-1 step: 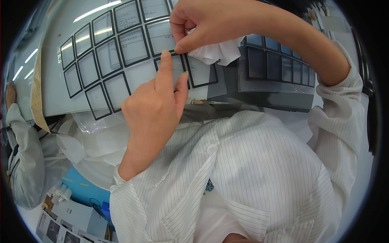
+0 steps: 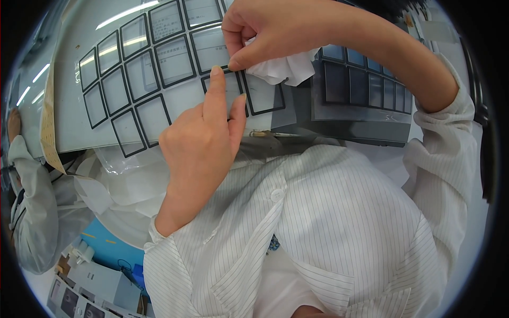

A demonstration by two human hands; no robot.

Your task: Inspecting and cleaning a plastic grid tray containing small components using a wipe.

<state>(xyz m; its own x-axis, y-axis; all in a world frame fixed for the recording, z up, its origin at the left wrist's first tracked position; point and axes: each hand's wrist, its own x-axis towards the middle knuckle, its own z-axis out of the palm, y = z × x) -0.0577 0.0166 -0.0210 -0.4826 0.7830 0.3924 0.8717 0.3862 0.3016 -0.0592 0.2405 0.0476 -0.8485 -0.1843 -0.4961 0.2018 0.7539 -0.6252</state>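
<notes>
Rows of clear rectangular panes with black borders lie on a light tabletop. My left hand (image 2: pixel 199 135) reaches up over the nearest row, its index finger stretched out and its thumb apart. The index fingertip is at the black edge of one pane (image 2: pixel 174 59), close to my right thumb. My right hand (image 2: pixel 265 40) comes in from the right, thumb and index finger bent down at that same edge. A crumpled white wipe (image 2: pixel 286 69) is tucked under its curled fingers. Part of the nearest row is hidden beneath my left hand.
To the right, a dark tray (image 2: pixel 366 87) holds several dark rectangular panes under a clear sheet. Printed paper shows through the panes. Another person's sleeve (image 2: pixel 34 196) and hand are at the far left. A white round bin (image 2: pixel 127 217) stands below the table edge.
</notes>
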